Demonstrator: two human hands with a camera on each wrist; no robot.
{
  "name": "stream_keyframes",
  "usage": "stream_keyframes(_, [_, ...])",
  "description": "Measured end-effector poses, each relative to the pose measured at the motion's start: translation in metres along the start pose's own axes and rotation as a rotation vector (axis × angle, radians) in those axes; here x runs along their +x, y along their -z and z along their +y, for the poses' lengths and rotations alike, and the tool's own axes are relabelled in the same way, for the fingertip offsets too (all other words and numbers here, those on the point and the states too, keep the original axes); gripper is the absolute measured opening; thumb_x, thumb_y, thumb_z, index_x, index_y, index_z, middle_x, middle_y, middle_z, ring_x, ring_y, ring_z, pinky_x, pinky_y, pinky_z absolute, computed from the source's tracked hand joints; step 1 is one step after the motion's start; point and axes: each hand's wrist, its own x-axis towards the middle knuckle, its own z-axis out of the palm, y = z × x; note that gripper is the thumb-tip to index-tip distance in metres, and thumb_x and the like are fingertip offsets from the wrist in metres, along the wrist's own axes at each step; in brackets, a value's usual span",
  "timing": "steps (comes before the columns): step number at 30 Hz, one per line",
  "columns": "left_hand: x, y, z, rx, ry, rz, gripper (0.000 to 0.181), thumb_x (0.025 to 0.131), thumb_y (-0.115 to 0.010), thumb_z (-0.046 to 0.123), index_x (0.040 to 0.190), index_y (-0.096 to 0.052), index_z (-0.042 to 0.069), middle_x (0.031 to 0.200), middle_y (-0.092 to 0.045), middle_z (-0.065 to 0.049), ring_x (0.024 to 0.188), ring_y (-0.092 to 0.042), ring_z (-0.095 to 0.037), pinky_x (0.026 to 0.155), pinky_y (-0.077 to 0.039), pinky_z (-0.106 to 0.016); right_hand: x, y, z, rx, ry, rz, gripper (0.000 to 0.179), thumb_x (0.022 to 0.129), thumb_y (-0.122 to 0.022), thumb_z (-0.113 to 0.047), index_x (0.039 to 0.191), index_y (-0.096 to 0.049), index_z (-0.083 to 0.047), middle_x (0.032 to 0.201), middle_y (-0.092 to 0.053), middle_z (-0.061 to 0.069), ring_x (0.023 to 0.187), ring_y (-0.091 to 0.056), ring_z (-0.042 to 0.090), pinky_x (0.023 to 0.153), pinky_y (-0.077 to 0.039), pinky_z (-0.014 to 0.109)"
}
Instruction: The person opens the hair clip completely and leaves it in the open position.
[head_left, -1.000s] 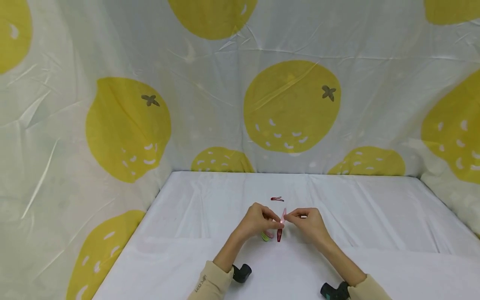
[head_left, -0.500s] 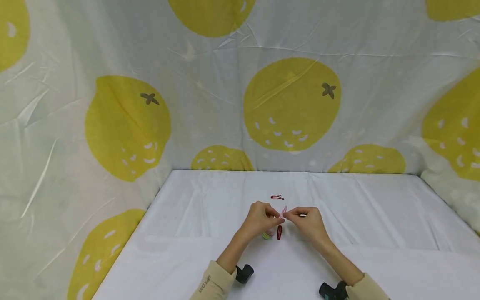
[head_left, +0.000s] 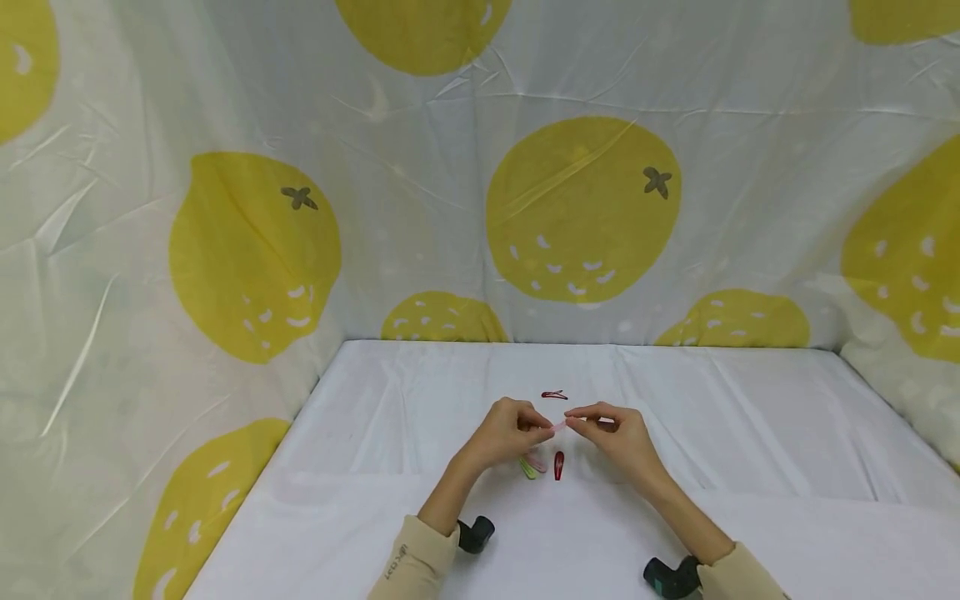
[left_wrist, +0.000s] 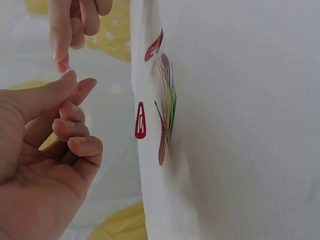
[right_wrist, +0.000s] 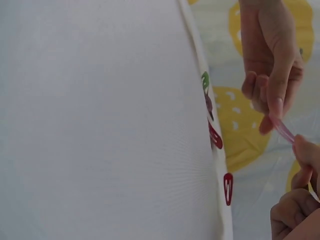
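Note:
Between my two hands, above the table, hangs a pink snap hair clip (right_wrist: 282,129). My left hand (head_left: 510,432) pinches one end between thumb and forefinger. My right hand (head_left: 618,435) pinches the other end with its fingertips. In the left wrist view the fingers mostly hide this clip. Just below the hands a red hair clip (head_left: 558,466) lies on the cloth. To its left, partly under my left hand, are a green hair clip (head_left: 528,470) and a pinkish one (head_left: 536,461). Farther back lies another red hair clip (head_left: 554,394), its arms spread apart.
A white cloth (head_left: 750,433) covers the table. Behind and at the sides hangs a pale curtain (head_left: 420,208) printed with yellow fruit. A black wrist camera (head_left: 476,534) sits on the left wrist, and another camera (head_left: 670,577) on the right.
The held pink clip has turned from pointing away to lying crosswise between the hands. My left hand has shifted slightly left, uncovering more of the green and pinkish clips.

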Motion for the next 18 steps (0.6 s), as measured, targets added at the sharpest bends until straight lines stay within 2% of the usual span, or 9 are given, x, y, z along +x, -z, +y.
stream_keyframes(3, [-0.0006, 0.0036, -0.0016, -0.005, -0.006, 0.001, 0.011, 0.094, -0.075, 0.011, 0.097, -0.083, 0.003, 0.077, -0.067, -0.005, 0.065, -0.048, -0.003, 0.059, -0.039, -0.017, 0.0006, 0.001, 0.0014, 0.026, 0.049, -0.011, 0.02, 0.091, -0.08, -0.02, 0.105, -0.082, -0.005, 0.089, -0.073, 0.013, 0.079, -0.061, 0.005, 0.074, -0.052, 0.018])
stream_keyframes(7, [-0.0002, 0.0047, -0.0019, -0.028, -0.015, 0.028, 0.011, 0.095, -0.074, 0.01, 0.096, -0.083, 0.004, 0.08, -0.068, -0.006, 0.065, -0.046, -0.003, 0.059, -0.037, -0.017, 0.0011, 0.0022, 0.0031, 0.048, 0.083, 0.001, 0.016, 0.09, -0.081, -0.017, 0.101, -0.083, -0.006, 0.083, -0.067, 0.021, 0.074, -0.055, 0.006, 0.067, -0.048, 0.019])
stream_keyframes(14, [0.0014, 0.003, -0.0022, -0.045, -0.052, 0.117, 0.008, 0.092, -0.078, 0.011, 0.088, -0.082, 0.004, 0.078, -0.067, -0.008, 0.064, -0.046, -0.003, 0.058, -0.037, -0.017, 0.0022, 0.0003, 0.0024, 0.017, 0.126, 0.04, 0.007, 0.088, -0.083, -0.013, 0.094, -0.084, -0.011, 0.07, -0.057, 0.002, 0.067, -0.047, 0.005, 0.057, -0.04, 0.021])
stream_keyframes(18, [0.002, -0.0006, -0.0018, -0.026, -0.089, 0.169, 0.007, 0.088, -0.082, 0.008, 0.083, -0.082, 0.003, 0.07, -0.064, -0.006, 0.061, -0.045, -0.004, 0.055, -0.036, -0.017, 0.0015, -0.0013, 0.0014, -0.016, 0.146, 0.06, 0.005, 0.086, -0.084, -0.014, 0.09, -0.083, -0.01, 0.066, -0.047, -0.001, 0.062, -0.04, 0.004, 0.052, -0.034, 0.023])
